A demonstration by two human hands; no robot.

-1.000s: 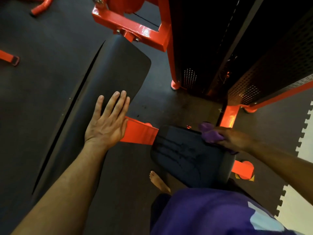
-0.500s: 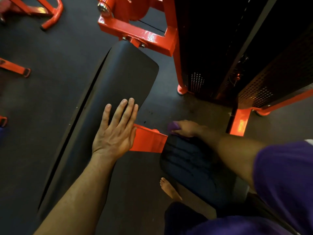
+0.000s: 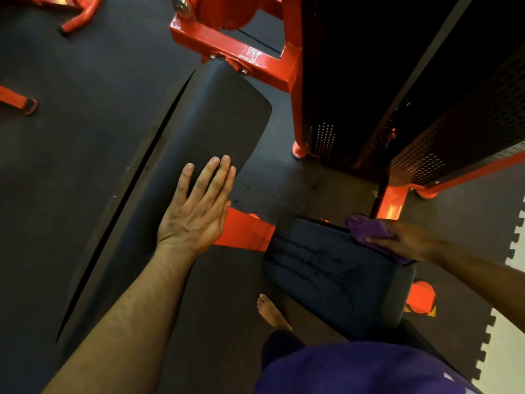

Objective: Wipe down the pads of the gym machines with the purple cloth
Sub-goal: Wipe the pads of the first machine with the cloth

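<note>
Dark rubber gym flooring is spreading out beneath me, with pale interlocking foam tiles edging it on my right. At the centre of the job, the crumpled purple cloth is lying on the far right corner of the small, dark blue padded seat, and my right hand is pressing it down there with the fingers curled over the fabric, holding it bunched so it gives a firm wiping face. Damp-looking streaks are showing across the seat's top, so I am judging this pad as partly wiped, with the near edge and side probably left to do.

My left hand is resting flat on the long black padded backrest, fingers straight and close together, holding nothing; I am judging that it is there to steady me as I lean over the lower seat. That backrest is slanting away towards the bright orange steel frame bolted at its upper end, and an orange bracket is joining it to the seat just beside my left palm.

Further out, a black perforated metal shroud is enclosing what I take to be the weight stack. My bare foot is standing on the floor near the seat, and my purple shirt is filling the bottom of the view.
</note>
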